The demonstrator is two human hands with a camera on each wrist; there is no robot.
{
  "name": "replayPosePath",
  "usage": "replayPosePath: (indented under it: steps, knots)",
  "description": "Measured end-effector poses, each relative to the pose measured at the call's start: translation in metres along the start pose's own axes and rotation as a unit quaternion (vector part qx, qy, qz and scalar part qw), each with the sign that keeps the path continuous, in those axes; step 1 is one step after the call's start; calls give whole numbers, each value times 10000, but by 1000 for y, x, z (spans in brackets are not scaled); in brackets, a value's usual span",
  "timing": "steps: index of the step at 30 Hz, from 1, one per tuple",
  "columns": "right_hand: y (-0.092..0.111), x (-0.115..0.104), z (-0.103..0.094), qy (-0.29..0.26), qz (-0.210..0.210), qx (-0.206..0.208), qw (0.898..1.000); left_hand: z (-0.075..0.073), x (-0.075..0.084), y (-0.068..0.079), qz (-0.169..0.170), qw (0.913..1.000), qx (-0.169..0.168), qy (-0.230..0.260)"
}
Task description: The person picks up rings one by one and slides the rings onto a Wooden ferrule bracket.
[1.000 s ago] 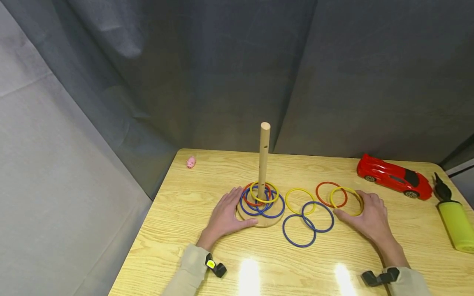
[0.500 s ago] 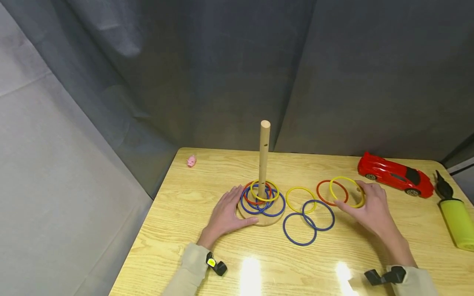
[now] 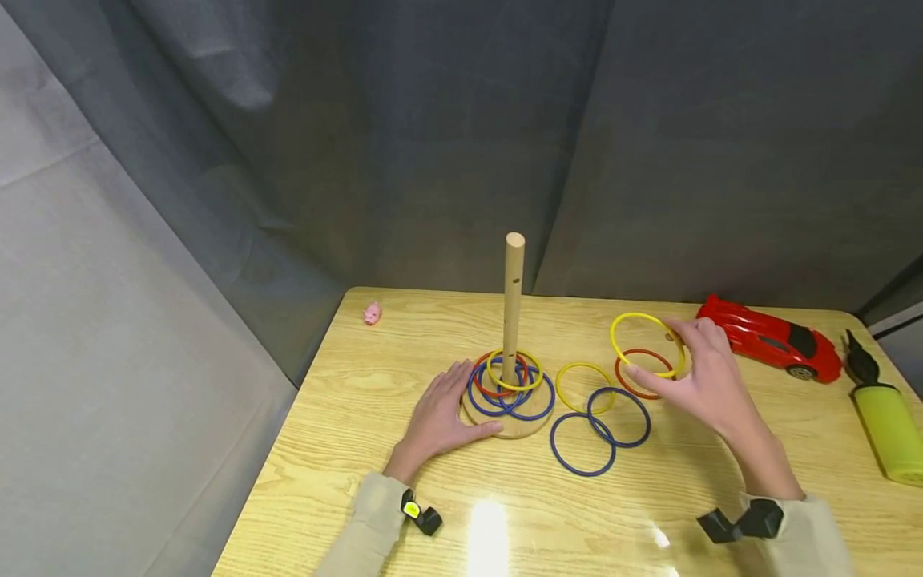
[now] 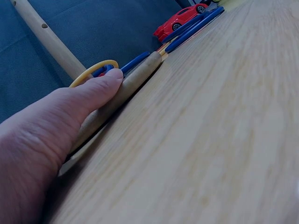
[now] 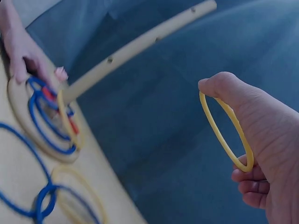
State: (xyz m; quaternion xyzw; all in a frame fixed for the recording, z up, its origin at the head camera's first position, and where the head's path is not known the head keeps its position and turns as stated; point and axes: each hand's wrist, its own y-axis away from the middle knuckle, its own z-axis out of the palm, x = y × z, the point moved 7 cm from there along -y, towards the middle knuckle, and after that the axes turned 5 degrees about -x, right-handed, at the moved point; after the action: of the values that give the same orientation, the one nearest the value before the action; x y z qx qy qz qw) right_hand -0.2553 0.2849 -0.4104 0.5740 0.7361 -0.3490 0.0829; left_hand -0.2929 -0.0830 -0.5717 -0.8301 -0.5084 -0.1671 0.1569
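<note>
My right hand (image 3: pixel 710 383) holds a yellow ring (image 5: pixel 218 135) between thumb and fingers, raised above the table over a red ring (image 3: pixel 626 388). My left hand (image 3: pixel 440 415) grips the left side of a round wooden base (image 3: pixel 513 432). Its thumb (image 4: pixel 100 91) lies along the base's edge in the left wrist view. From that base rises an upright wooden peg (image 3: pixel 513 308). Blue, red and yellow rings lie around the peg's foot, overlapping one another. Beside the base are another yellow ring (image 3: pixel 577 365) and two overlapping blue rings (image 3: pixel 582 474).
A red toy car (image 3: pixel 771 340) stands at the back right of the wooden table (image 3: pixel 346 513). Near the right edge lies a green cylinder with a black nozzle (image 3: pixel 887 437). A small pink pig (image 3: pixel 372 313) sits back left. Dark cloth (image 3: pixel 447 160) hangs behind.
My right hand has lifted the yellow ring off the table and carried it up and to the left, past the red ring. The left hand has stayed at the base.
</note>
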Motion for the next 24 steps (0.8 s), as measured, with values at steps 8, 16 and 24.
replayPosePath:
  steps: [8, 16, 24]
  knots:
    - [-26, -49, -18, -134, -515, 38, 9986, 0, 0, -1, 15, 10000, 7, 17]
    - [-49, -81, -32, -145, -1029, 127, 9945, 1, 0, 2, 4, 10000, 37, 45]
    - [-72, -123, -50, -342, -1544, 327, 9869, 3, -2, 1, 40, 9999, 46, -114]
